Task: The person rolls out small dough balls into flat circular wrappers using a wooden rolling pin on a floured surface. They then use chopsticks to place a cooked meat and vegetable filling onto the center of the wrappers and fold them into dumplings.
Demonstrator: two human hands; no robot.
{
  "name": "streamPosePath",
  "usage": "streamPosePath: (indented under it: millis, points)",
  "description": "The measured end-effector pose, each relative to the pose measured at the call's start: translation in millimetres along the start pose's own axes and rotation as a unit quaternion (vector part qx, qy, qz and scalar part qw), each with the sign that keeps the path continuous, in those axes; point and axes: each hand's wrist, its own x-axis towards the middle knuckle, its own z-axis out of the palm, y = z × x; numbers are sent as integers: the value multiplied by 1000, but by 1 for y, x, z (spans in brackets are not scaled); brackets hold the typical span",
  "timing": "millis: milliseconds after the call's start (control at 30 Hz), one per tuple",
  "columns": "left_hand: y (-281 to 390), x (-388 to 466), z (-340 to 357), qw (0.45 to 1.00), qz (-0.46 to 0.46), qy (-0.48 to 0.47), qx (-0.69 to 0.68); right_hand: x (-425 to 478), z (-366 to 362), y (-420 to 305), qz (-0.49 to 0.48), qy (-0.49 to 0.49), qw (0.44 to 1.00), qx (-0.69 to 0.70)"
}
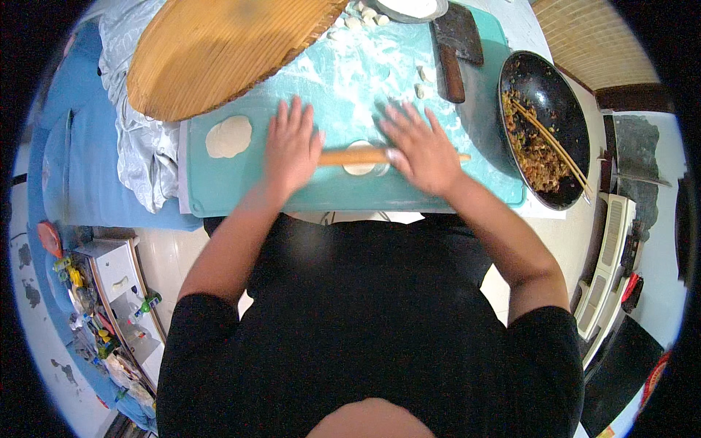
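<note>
A slim wooden rolling pin (pixel 350 157) lies across a small round dough wrapper (pixel 360 167) on the flour-dusted turquoise board (pixel 246 189). Flat on the pin's left end presses my left hand (pixel 293 145), fingers stretched forward. My right hand (pixel 419 148) bears on the other end with its fingers spread, and the pin's tip shows beyond it. Left of my left hand rests a flat, rolled-out wrapper (pixel 229 137). Two little dough pieces (pixel 421 82) sit ahead of my right hand.
A round wooden board (pixel 230 55) overlaps the back left. Behind are several dough pieces (pixel 356 21), a bowl of flour (pixel 413 8) and a cleaver (pixel 457 49). At right stands a black wok (pixel 569 126) of chopped filling (pixel 534 150), with chopsticks (pixel 550 139) in it.
</note>
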Motion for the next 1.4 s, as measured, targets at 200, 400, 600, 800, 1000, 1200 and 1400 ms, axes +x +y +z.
streamPosePath:
  millis: [200, 400, 600, 800, 1000, 1200, 1400]
  points:
    - [8, 8, -15, 1000, 15, -18, 17, -1, 2, 11, 47, -11, 999, 12]
    - [-2, 1, 4, 1000, -9, -14, 14, 2, 1, 4, -6, -6, 1000, -4]
    - [4, 12, -17, 1000, -12, -15, 25, -2, 7, 19, 36, -7, 999, 20]
    - [1, -5, -7, 999, -7, -21, 33, -12, 3, 1, 13, -15, 997, 70]
    - [5, 13, -15, 1000, -8, -10, 27, -14, 6, 15, 57, 13, 998, 28]
    - [2, -21, -9, 999, -3, -24, 35, -25, -2, -9, 0, -41, 998, 38]
    - [-1, 10, -15, 999, -6, 32, 18, -11, 6, 9, 46, -12, 998, 29]
